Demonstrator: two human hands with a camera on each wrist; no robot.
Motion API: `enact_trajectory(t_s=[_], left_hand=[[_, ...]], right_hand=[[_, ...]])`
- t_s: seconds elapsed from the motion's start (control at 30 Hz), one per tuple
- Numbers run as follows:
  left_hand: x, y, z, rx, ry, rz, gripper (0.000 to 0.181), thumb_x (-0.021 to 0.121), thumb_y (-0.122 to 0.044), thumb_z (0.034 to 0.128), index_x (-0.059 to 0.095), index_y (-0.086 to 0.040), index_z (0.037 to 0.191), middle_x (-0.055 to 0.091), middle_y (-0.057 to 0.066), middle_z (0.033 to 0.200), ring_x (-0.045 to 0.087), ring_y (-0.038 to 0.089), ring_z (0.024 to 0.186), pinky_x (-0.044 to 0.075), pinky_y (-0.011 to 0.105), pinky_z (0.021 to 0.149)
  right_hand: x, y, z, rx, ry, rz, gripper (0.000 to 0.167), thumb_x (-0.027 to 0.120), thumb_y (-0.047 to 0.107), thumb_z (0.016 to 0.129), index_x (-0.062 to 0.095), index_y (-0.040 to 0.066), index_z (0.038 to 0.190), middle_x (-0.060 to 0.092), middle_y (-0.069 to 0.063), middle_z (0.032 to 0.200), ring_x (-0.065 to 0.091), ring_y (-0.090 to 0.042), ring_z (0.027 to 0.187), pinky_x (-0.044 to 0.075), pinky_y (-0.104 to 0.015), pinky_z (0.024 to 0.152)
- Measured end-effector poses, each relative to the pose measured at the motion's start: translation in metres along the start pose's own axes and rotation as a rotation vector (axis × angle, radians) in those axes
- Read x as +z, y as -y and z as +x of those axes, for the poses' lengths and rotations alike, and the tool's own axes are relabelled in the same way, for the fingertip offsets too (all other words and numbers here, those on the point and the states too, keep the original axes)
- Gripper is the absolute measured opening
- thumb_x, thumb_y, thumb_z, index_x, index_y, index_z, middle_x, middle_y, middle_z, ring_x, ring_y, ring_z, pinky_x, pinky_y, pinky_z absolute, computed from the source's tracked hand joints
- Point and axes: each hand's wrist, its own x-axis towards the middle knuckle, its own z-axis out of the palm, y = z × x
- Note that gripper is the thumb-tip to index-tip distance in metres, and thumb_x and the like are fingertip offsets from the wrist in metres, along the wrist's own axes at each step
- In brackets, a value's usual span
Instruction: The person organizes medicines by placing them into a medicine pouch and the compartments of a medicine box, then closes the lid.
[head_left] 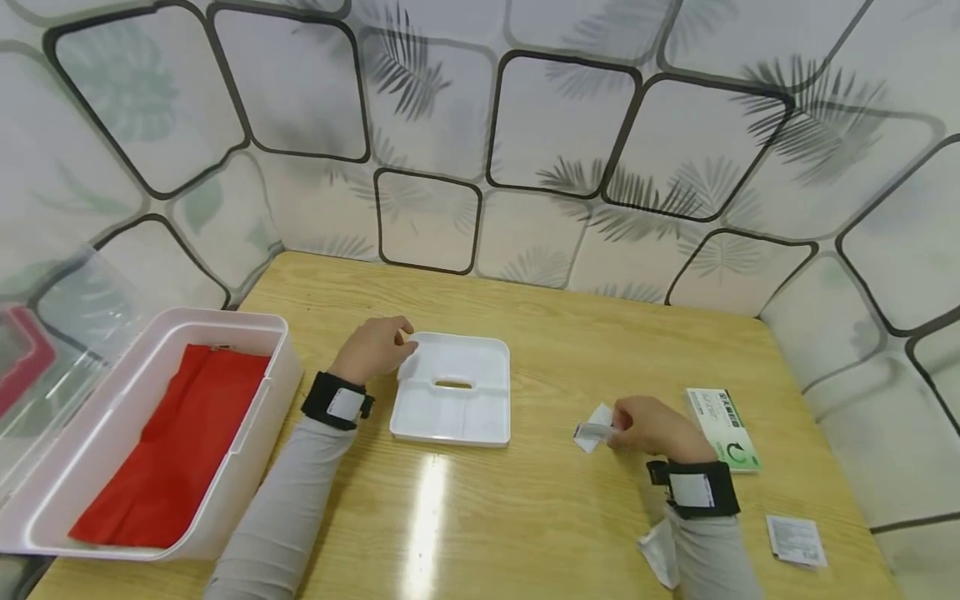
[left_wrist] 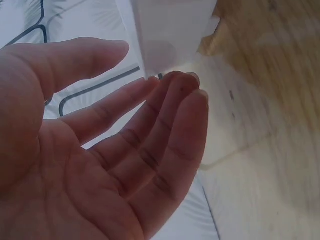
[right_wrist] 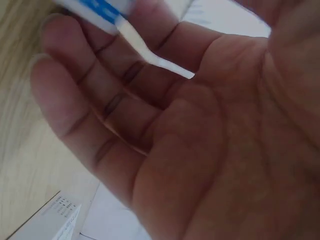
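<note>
A square white plastic tray (head_left: pixel 471 412) with a slotted handle in its middle lies on the table. My left hand (head_left: pixel 375 348) is at its far left corner, fingers loosely bent. In the left wrist view the white tray edge (left_wrist: pixel 165 40) lies close to the thumb and fingertips; I cannot tell whether they touch it. To the right, my right hand (head_left: pixel 656 427) pinches a small folded white packet (head_left: pixel 595 429) above the table. Blue print shows on the packet (right_wrist: pixel 102 11) in the right wrist view, partly cut off by the frame.
At the left stands a white bin (head_left: pixel 288 367) with a red cloth pouch (head_left: pixel 187 442) inside and its clear lid (head_left: pixel 67 333) raised. A green-and-white box (head_left: pixel 723 429), a flat sachet (head_left: pixel 797 542) and a white scrap (head_left: pixel 660 552) lie right. Patterned panels (head_left: pixel 555 133) wall the back.
</note>
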Motion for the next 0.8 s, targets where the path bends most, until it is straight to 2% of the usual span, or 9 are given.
enact_trajectory(t_s=[0.13,0.23,0.3,0.37,0.43,0.5,0.67,0.8], left_hand=[[0.004,0.002,0.002,-0.005,0.015,-0.028,0.036,0.064,-0.022,0.0989,0.064,-0.001,0.128,0.070,0.017,0.107,0.065,0.026,0.085,0.052,0.036,0.070],[0.007,0.003,0.004,-0.016,0.007,-0.040,0.034,0.065,-0.018,0.0981,0.064,-0.001,0.128,0.069,0.016,0.106,0.064,0.024,0.082,0.052,0.034,0.067],[0.008,0.003,0.004,-0.023,0.002,-0.046,0.034,0.065,-0.016,0.0978,0.064,-0.001,0.128,0.069,0.016,0.105,0.064,0.024,0.080,0.051,0.032,0.065],[0.009,0.004,0.005,-0.027,0.006,-0.054,0.035,0.065,-0.016,0.0981,0.064,-0.001,0.129,0.069,0.017,0.105,0.064,0.023,0.079,0.051,0.031,0.063],[0.009,0.004,0.005,-0.041,0.011,-0.058,0.035,0.064,-0.016,0.0987,0.063,-0.002,0.130,0.068,0.016,0.104,0.064,0.023,0.077,0.051,0.031,0.061],[0.008,0.004,0.006,-0.059,0.013,-0.062,0.034,0.063,-0.017,0.0995,0.063,-0.003,0.131,0.067,0.016,0.104,0.063,0.023,0.076,0.050,0.030,0.060],[0.008,0.002,0.005,-0.075,0.027,-0.087,0.032,0.061,-0.016,0.1006,0.061,-0.003,0.130,0.067,0.016,0.103,0.062,0.022,0.074,0.049,0.029,0.059],[0.010,-0.001,0.004,-0.067,0.042,-0.101,0.033,0.061,-0.015,0.1008,0.060,-0.002,0.130,0.066,0.016,0.102,0.061,0.022,0.073,0.049,0.029,0.058]], right_hand=[[-0.005,-0.001,-0.007,-0.089,-0.029,0.007,0.018,0.075,0.014,0.088,0.058,0.012,0.086,0.056,0.001,0.080,0.049,-0.016,0.072,0.038,-0.031,0.061],[-0.011,0.004,-0.011,-0.166,-0.055,0.036,0.015,0.070,0.011,0.092,0.062,0.010,0.105,0.060,-0.001,0.087,0.051,-0.015,0.072,0.041,-0.029,0.060],[-0.015,0.011,-0.011,-0.214,-0.077,0.066,0.031,0.067,0.007,0.095,0.058,0.010,0.125,0.062,-0.006,0.096,0.052,-0.013,0.069,0.043,-0.028,0.057],[-0.015,0.021,-0.011,-0.245,-0.099,0.102,0.053,0.065,0.005,0.096,0.046,0.014,0.145,0.062,-0.011,0.107,0.050,-0.011,0.064,0.043,-0.026,0.054],[-0.013,0.034,-0.009,-0.281,-0.124,0.130,0.066,0.065,0.003,0.097,0.036,0.019,0.154,0.060,-0.014,0.115,0.048,-0.009,0.058,0.042,-0.025,0.051],[-0.012,0.049,-0.006,-0.322,-0.154,0.148,0.066,0.065,0.002,0.097,0.039,0.021,0.154,0.061,-0.013,0.112,0.045,-0.007,0.055,0.042,-0.025,0.049],[-0.007,0.086,0.004,-0.450,-0.267,0.191,0.031,0.064,0.004,0.098,0.065,0.014,0.128,0.067,-0.003,0.104,0.051,-0.008,0.065,0.046,-0.026,0.058],[0.000,0.114,0.015,-0.473,-0.323,0.258,0.025,0.062,0.008,0.101,0.072,0.018,0.121,0.069,0.003,0.100,0.054,-0.010,0.070,0.048,-0.027,0.063]])
